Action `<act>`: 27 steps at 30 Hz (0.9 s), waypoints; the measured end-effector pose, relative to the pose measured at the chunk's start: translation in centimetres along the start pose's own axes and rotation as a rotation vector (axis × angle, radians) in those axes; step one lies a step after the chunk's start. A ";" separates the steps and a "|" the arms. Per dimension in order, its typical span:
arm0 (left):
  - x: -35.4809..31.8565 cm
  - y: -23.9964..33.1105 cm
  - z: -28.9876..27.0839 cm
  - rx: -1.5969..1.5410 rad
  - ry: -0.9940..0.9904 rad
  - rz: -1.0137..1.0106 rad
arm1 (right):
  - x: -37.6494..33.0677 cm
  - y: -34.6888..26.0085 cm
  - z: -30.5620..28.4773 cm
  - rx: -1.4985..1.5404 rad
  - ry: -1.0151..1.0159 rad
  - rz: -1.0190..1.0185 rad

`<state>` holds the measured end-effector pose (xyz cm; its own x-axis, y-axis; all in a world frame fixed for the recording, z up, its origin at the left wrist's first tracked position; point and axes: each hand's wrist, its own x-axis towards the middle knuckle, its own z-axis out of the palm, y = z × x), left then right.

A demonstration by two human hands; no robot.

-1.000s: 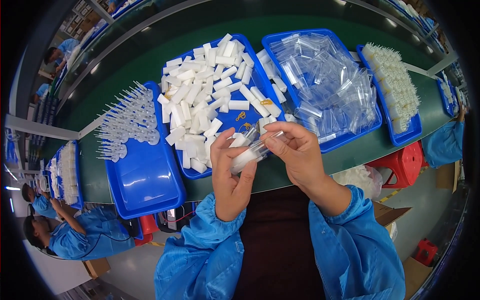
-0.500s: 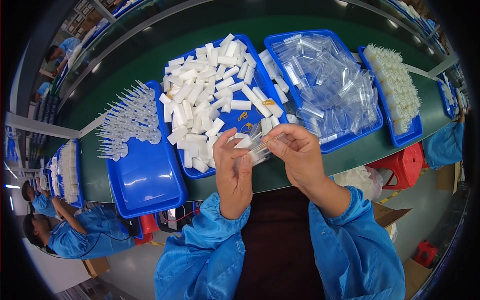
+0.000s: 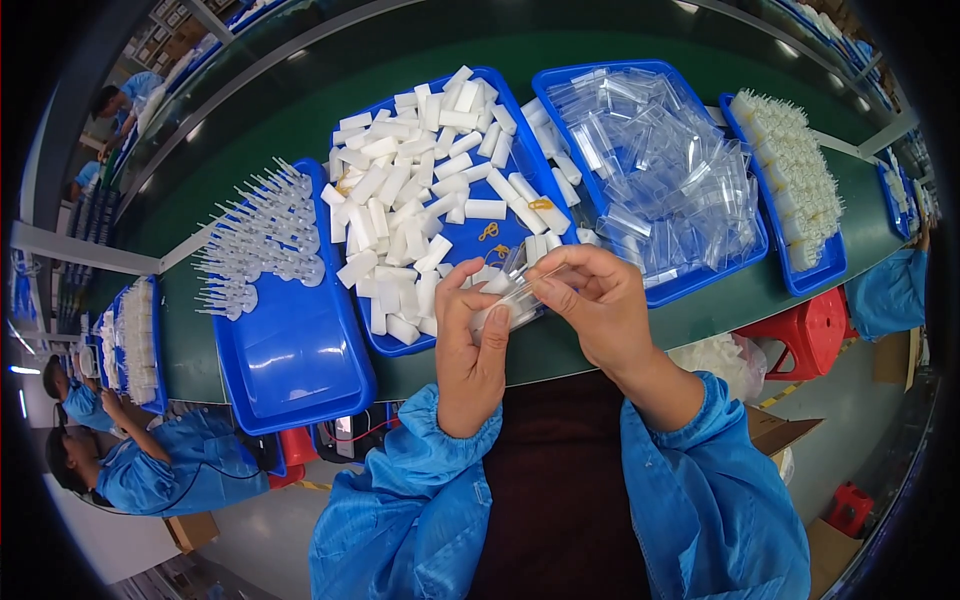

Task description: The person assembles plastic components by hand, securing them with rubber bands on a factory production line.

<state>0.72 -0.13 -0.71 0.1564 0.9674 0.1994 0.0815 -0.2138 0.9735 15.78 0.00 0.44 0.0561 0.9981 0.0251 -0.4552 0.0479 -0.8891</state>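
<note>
While the left hand [image 3: 475, 345] and the right hand [image 3: 600, 310] pinch a clear plastic piece [image 3: 522, 296] between thumbs and fingertips, at the near edge of the blue block tray [image 3: 458, 240], this single piece looks unfinished; whether anything white sits inside it cannot be told. Much seems left: loose white blocks [image 3: 400, 195] heap most of the block tray, and a pile of clear sleeves [image 3: 670, 180] fills the tray [image 3: 710, 277] to its right. Left of the block tray, spiked white parts [image 3: 265, 235] stand grouped toward the far end of another tray [image 3: 290, 375]; farther right of it, beyond the sleeves, bristly white parts [image 3: 790, 175] pack a narrow tray [image 3: 823, 265]. Whether either group is finished work cannot be judged.
</note>
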 end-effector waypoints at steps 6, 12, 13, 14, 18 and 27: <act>-0.1 0.3 0.0 -0.098 -0.084 0.016 | 0.7 -0.7 -0.3 -0.274 -0.022 -0.068; 0.0 0.5 -0.3 -0.014 -0.069 -0.019 | 1.0 -1.5 -0.8 -0.063 -0.132 0.110; -0.1 0.5 -0.3 0.013 -0.083 0.000 | 0.9 -1.8 -1.0 -0.241 -0.146 0.020; -0.1 0.5 -0.3 0.039 -0.096 0.018 | 0.9 -2.0 -1.1 -0.419 -0.159 -0.071; -0.1 0.3 -0.2 0.117 -0.130 0.080 | 0.8 -2.3 -1.3 -0.443 -0.172 -0.077; -0.7 -0.4 0.5 0.073 -0.064 0.260 | -0.5 -0.5 0.3 -0.344 -0.075 -0.110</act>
<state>1.04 -0.82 -1.30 0.2434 0.8684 0.4320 0.1003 -0.4656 0.8793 15.70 -0.55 1.00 0.0168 0.9884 0.1512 -0.1240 0.1521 -0.9806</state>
